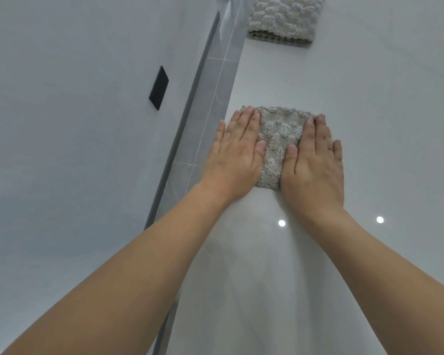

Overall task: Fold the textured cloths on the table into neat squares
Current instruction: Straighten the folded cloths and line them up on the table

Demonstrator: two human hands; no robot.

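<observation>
A small grey textured cloth [277, 139], folded into a compact square, lies on the white table [395, 124]. My left hand [237, 155] lies flat, palm down, on its left part, fingers together. On the cloth's right part rests my right hand [314, 162], also flat and palm down. Only the strip of cloth between the hands and its far edge show. A second grey textured cloth [283, 19], folded with several layers visible at its near edge, sits farther back on the table, apart from both hands.
The table's left edge runs diagonally beside my left hand. Beyond it are a strip of grey tiled floor [215, 83] and a pale wall [75, 124] with a black wall plate [159, 87]. Two light reflections shine on the table near my wrists.
</observation>
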